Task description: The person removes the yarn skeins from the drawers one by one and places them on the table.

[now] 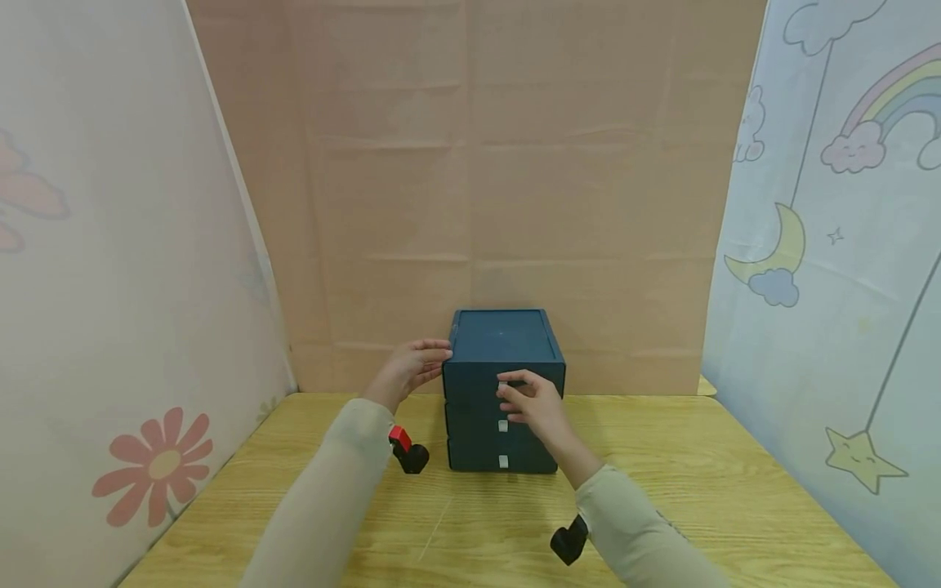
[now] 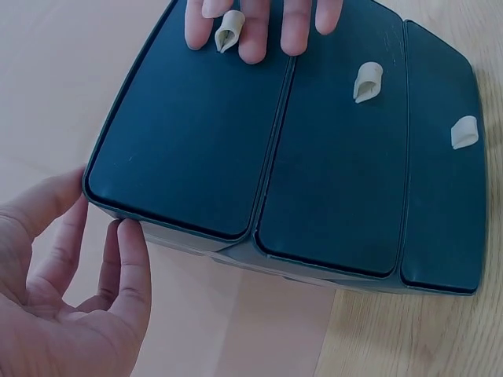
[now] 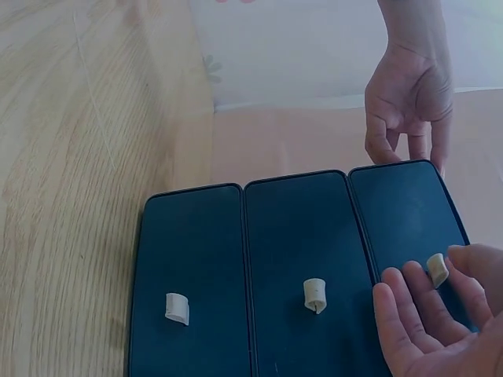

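A dark blue three-drawer box (image 1: 503, 339) stands on the table, with a pale tab on the front of each drawer. My left hand (image 1: 408, 371) is at its upper left edge. In the left wrist view, that hand's thumb and spread fingers (image 2: 132, 259) touch the box's corner and side. My right hand (image 1: 535, 404) is in front of the top drawer (image 3: 405, 208). Its fingers lie loosely around the top tab (image 3: 438, 269), without a visible firm pinch. Below are the middle tab (image 3: 314, 294) and the bottom tab (image 3: 178, 308).
The box stands on a wooden table (image 1: 441, 531) near a brown paper backdrop (image 1: 588, 204). Printed cloth walls rise on the left (image 1: 132, 286) and right (image 1: 831, 327). A small black device (image 1: 413, 457) is on the left sleeve, another (image 1: 569, 541) on the right.
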The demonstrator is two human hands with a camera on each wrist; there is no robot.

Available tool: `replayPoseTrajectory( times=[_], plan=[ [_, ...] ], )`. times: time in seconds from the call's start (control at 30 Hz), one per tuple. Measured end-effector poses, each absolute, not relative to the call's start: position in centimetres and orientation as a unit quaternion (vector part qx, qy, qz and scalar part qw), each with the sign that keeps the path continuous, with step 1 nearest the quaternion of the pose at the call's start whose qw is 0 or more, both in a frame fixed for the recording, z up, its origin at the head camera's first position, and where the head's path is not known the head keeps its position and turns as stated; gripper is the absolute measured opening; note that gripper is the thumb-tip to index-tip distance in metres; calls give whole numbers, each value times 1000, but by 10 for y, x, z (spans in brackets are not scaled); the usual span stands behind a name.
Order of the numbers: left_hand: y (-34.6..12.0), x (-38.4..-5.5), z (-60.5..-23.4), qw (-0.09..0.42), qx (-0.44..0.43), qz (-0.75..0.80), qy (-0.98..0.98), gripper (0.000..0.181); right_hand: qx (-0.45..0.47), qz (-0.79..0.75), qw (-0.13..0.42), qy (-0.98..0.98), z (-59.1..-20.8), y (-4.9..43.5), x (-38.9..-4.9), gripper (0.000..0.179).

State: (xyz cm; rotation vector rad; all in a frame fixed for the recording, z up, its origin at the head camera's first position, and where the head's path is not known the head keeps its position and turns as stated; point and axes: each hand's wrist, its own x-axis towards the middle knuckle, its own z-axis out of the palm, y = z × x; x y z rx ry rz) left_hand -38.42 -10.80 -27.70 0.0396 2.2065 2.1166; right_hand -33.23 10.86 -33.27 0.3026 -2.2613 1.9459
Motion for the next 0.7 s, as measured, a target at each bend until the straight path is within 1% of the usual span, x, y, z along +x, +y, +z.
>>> replayPoseTrajectory(
  times=[0.13,0.3,0.5,0.7],
  plan=[
    [-108,-387,-278,46,14,686,726,28,95,655,77,-746,-335,107,-334,32],
    [-109,-390,-278,55,13,684,727,30,95,652,90,-747,-336,106,-333,27],
    [-109,-390,-280,53,10,686,725,30,86,655,98,-744,-338,105,-333,23],
    [-109,-388,-280,53,12,685,727,30,81,659,100,-741,-339,104,-335,23]
  ],
)
